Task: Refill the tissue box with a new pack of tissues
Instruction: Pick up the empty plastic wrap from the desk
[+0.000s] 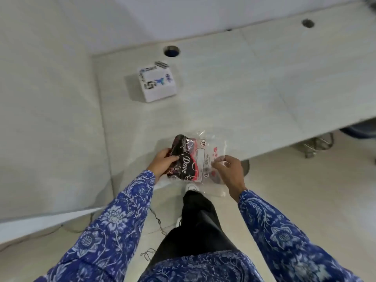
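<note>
Pack (189, 159) mid-frame, soft, crinkly, slippery film; left hand (163, 160) grip clamped on dark end, right hand (227, 169) pinching clear edge. Box (157, 83) upper left.

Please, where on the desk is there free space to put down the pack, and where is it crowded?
The desk is bare between the white tissue box and the plastic pack, and widely to the right of both, toward the far round hole. It is crowded only at the near edge, where the left hand and right hand grip the pack.
</note>
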